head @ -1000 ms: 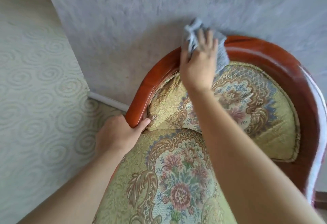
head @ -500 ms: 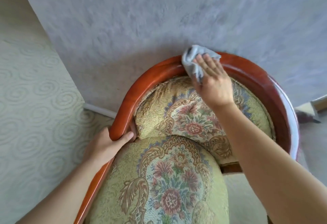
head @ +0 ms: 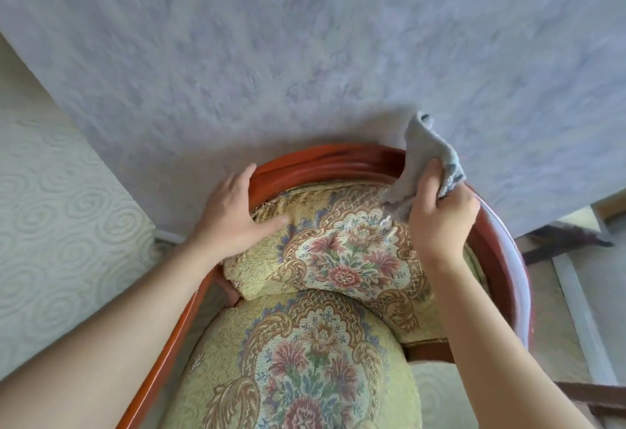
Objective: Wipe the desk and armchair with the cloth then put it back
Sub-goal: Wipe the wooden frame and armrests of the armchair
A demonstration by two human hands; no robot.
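My left hand (head: 233,222) lies flat and released on the back cushion (head: 338,252) of the armchair (head: 325,164), fingers against its wooden rim. My right hand (head: 440,218) clenches the cloth (head: 423,160) at the rim's far right; the wall (head: 305,55) crowds just behind.

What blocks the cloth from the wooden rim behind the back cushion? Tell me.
Nothing visible does. The right hand holds the cloth right at the rim; the left hand presses the back cushion forward, clear of it.
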